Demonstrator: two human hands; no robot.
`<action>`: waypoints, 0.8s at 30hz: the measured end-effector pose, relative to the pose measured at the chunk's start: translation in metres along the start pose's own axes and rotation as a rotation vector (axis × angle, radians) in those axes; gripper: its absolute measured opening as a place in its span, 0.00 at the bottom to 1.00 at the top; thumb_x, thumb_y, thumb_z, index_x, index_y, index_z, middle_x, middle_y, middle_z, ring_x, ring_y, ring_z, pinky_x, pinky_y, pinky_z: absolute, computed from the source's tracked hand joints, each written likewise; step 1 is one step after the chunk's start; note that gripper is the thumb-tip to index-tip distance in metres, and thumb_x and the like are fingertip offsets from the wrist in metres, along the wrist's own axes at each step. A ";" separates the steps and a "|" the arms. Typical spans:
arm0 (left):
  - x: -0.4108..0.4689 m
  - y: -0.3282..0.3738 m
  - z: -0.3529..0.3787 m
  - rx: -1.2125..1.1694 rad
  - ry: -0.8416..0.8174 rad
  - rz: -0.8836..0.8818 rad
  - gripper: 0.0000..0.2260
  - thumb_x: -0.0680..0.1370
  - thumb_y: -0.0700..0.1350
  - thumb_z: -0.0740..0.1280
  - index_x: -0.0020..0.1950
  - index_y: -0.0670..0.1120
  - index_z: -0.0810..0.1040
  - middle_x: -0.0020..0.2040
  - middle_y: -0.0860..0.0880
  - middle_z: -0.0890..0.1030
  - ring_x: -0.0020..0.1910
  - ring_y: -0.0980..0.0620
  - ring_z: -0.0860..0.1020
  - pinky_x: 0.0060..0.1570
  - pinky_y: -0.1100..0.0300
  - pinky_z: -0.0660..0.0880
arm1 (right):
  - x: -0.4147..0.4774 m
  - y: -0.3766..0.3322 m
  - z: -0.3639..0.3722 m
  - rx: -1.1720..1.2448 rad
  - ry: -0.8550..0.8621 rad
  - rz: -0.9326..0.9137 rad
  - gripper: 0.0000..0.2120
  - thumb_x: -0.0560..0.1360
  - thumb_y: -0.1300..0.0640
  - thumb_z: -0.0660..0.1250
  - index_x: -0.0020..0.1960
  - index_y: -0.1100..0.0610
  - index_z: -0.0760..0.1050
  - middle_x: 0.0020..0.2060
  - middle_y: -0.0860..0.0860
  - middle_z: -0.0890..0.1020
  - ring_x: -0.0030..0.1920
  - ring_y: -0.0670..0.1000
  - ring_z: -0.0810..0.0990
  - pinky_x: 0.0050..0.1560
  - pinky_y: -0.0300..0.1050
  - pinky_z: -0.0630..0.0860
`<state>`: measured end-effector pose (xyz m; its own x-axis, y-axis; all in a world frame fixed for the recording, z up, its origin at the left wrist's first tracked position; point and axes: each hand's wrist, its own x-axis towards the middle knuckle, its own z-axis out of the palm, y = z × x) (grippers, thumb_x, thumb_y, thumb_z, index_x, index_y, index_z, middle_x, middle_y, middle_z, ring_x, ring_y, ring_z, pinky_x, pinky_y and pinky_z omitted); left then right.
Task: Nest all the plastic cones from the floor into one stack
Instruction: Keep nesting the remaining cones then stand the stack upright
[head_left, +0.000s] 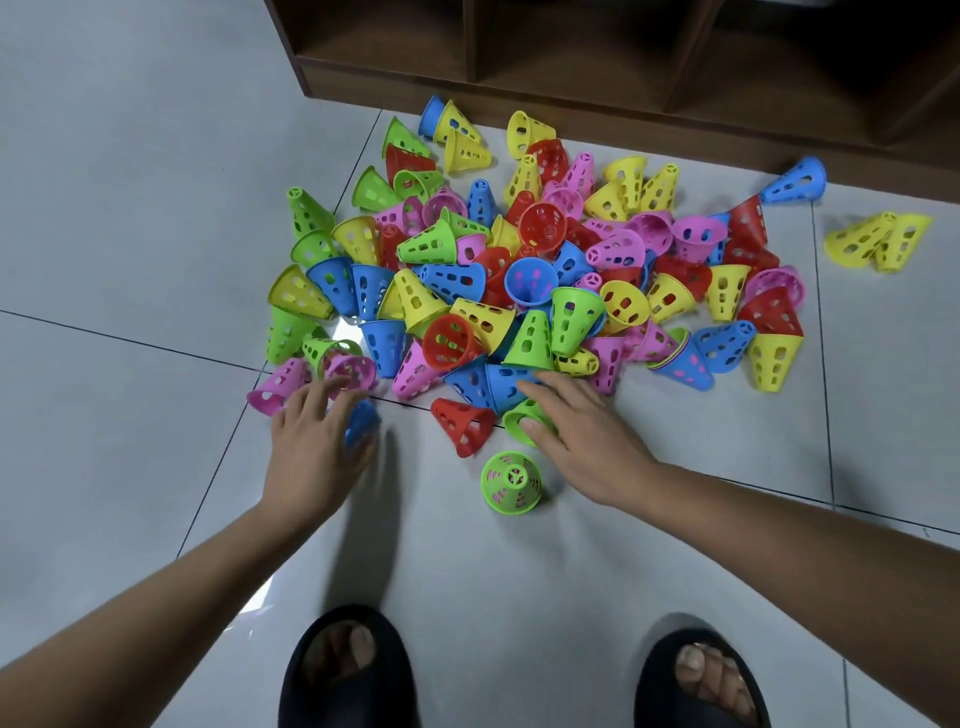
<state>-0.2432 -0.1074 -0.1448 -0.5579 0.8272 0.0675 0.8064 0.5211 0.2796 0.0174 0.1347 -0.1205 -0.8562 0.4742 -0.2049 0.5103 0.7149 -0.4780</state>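
Barely begun, I see no single stack | perforated coloured plastic cones (540, 223) heaped loose on tiled floor (130, 208) | left hand (311, 447) grips blue plastic cone (361, 423) | right hand (587, 441) spread, touching green plastic cone (522, 415)

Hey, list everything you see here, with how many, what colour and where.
Perforated plastic cones: dozens; green, yellow, blue, red, pink; piled on floor, mid-frame.
Yellow plastic cones: two; lying apart at right.
Upright green plastic cone: one; alone, nearest the feet.
Wooden shelf unit: one; brown; behind pile.
Tiled floor: grey; throughout.
Slippers: two; black; bottom edge.
Left hand: on a blue plastic cone; blurred.
Right hand: fingers straight, thumb on a lying green cone.
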 end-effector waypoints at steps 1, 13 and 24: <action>-0.001 -0.001 -0.002 0.015 0.018 0.021 0.22 0.76 0.49 0.80 0.68 0.50 0.79 0.73 0.46 0.74 0.71 0.37 0.71 0.61 0.41 0.69 | 0.001 0.003 0.002 -0.037 -0.008 -0.004 0.27 0.86 0.40 0.56 0.82 0.49 0.65 0.78 0.48 0.67 0.77 0.54 0.65 0.78 0.56 0.66; 0.024 -0.026 -0.007 -0.014 -0.019 -0.062 0.35 0.72 0.48 0.82 0.77 0.50 0.72 0.75 0.43 0.70 0.72 0.36 0.70 0.62 0.39 0.75 | 0.021 0.002 0.001 -0.197 -0.106 0.068 0.25 0.85 0.40 0.56 0.81 0.42 0.62 0.79 0.50 0.62 0.73 0.59 0.66 0.69 0.60 0.74; -0.010 -0.005 0.006 -0.353 -0.088 -0.239 0.46 0.73 0.43 0.81 0.84 0.58 0.59 0.82 0.50 0.59 0.70 0.47 0.75 0.63 0.52 0.79 | 0.012 0.006 0.010 -0.242 -0.216 0.039 0.33 0.80 0.37 0.67 0.81 0.45 0.63 0.71 0.52 0.70 0.69 0.59 0.70 0.68 0.58 0.74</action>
<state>-0.2408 -0.1169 -0.1530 -0.6896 0.7148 -0.1165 0.5314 0.6087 0.5891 0.0092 0.1399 -0.1342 -0.8197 0.4020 -0.4080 0.5250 0.8121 -0.2547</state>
